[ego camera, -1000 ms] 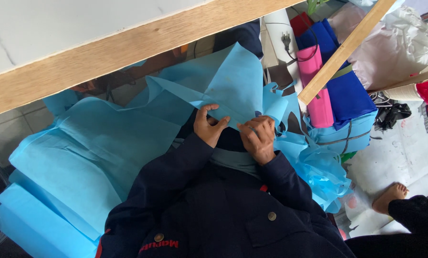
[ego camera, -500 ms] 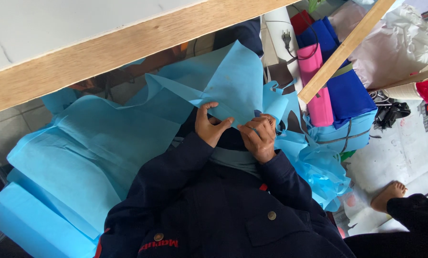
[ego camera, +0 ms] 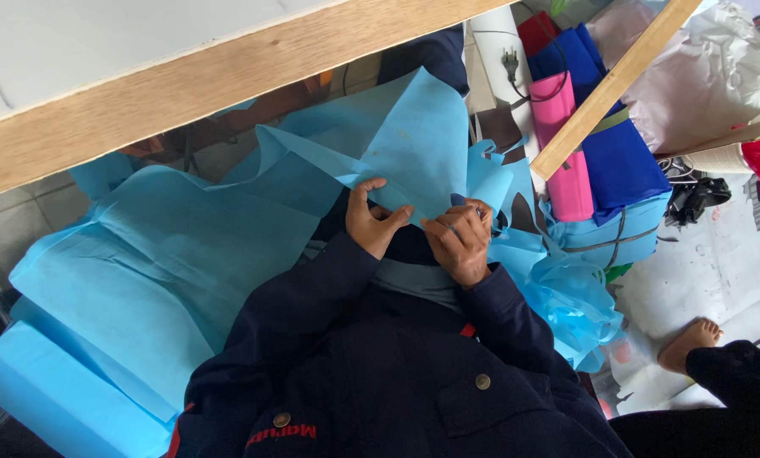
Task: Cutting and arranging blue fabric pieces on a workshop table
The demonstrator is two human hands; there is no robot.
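A light blue sheet of non-woven fabric (ego camera: 414, 144) rises in front of my chest. My left hand (ego camera: 375, 220) pinches its lower edge between thumb and fingers. My right hand (ego camera: 458, 242) grips the same edge just to the right, fingers curled over it. More of the same blue fabric (ego camera: 168, 254) spreads in loose layers to my left, over my lap. My dark blue jacket sleeves reach up to both hands.
A wooden table edge (ego camera: 202, 89) runs across the top, with a wooden leg (ego camera: 604, 89) slanting at the right. Stacked pink (ego camera: 566, 136), dark blue (ego camera: 621, 157) and light blue fabric bundles sit beyond it. A crumpled blue plastic bag (ego camera: 575, 305) lies below. A bare foot (ego camera: 689, 343) rests at right.
Both hands have stayed on the sheet's edge, shifting only slightly; the fingers have re-gripped the fabric a little.
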